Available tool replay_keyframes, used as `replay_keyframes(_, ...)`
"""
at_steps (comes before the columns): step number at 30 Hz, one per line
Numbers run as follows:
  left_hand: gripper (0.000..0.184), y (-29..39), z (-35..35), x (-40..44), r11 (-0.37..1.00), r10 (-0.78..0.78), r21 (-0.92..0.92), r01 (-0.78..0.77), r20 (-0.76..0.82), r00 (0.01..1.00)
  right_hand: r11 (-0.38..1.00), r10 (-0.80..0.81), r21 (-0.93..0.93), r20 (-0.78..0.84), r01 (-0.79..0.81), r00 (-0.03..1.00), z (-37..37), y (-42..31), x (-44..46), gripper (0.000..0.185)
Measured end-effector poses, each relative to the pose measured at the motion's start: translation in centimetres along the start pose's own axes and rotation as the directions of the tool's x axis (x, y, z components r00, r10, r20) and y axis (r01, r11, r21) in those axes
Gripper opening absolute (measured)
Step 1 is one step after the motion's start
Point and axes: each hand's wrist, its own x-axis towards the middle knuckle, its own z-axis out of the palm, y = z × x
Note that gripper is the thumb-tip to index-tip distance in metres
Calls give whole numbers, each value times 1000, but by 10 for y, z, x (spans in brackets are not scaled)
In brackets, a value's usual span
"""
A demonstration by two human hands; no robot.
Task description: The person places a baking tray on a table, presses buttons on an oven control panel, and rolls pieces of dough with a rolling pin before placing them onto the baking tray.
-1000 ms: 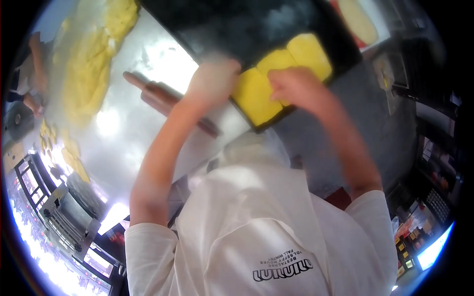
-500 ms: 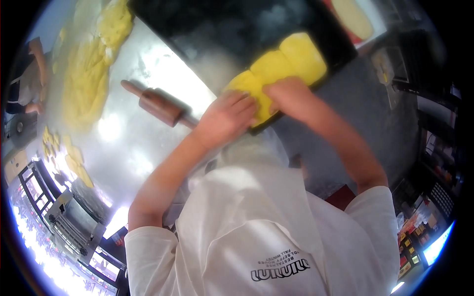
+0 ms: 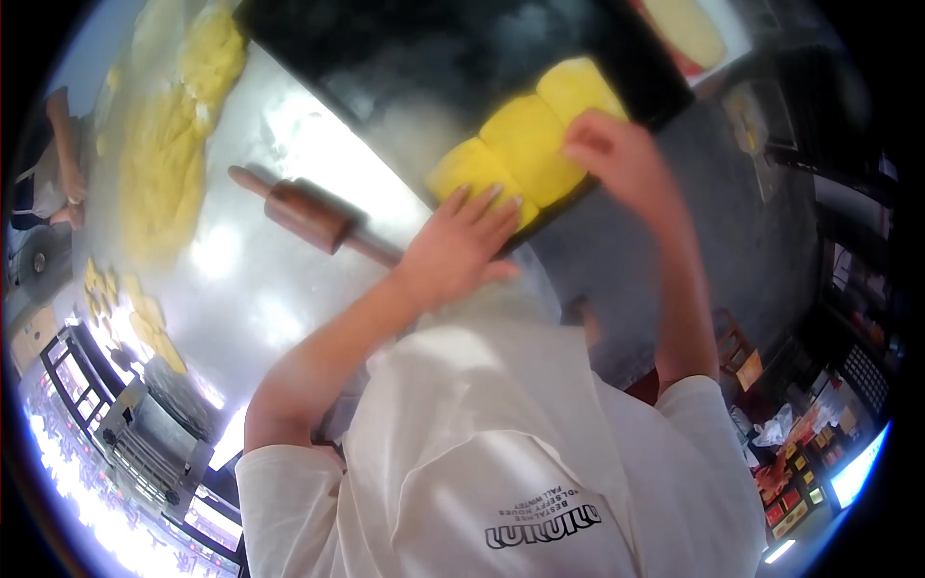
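Note:
Several plump yellow dough pieces [image 3: 525,125] sit side by side along the near edge of a black tray [image 3: 385,58]. My left hand [image 3: 461,239] lies with fingers stretched over the nearest left piece, fingertips on its surface. Over the right part of the dough row, my right hand [image 3: 626,159] has its fingers curled together near the dough's edge. What its fingertips hold, if anything, is hidden. Left of my left hand, a brown wooden rolling pin [image 3: 308,217] rests on the metal table [image 3: 260,279], close to my forearm.
A large yellow dough mass [image 3: 169,164] lies on the table at the left, with smaller flat pieces [image 3: 145,318] nearer me. Another person's arm [image 3: 67,154] shows at the far left edge. A white-rimmed container [image 3: 725,60] stands beyond the tray's right corner.
My right hand has moved right and up along the dough row, its fingers now curled. My left hand has shifted slightly right, and its fingers have straightened over the dough.

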Motion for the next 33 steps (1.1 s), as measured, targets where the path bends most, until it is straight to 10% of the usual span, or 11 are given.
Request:
replay_keyframes(9, 67, 8, -3, 5, 999, -41, -34, 41, -1, 999, 715, 416, 697, -487, 54, 768, -28, 48, -23, 16)
replay_keyframes(23, 77, 7, 7, 64, 995, 18, -91, -29, -129, 992, 687, 487, 709, -613, 161, 622, 1, 65, -51, 14)
replay_keyframes(33, 75, 0, -10, 106, 998, -1, -66, -18, -268, 964, 803, 365, 587, -616, 99, 698, -1, 43, -35, 13)
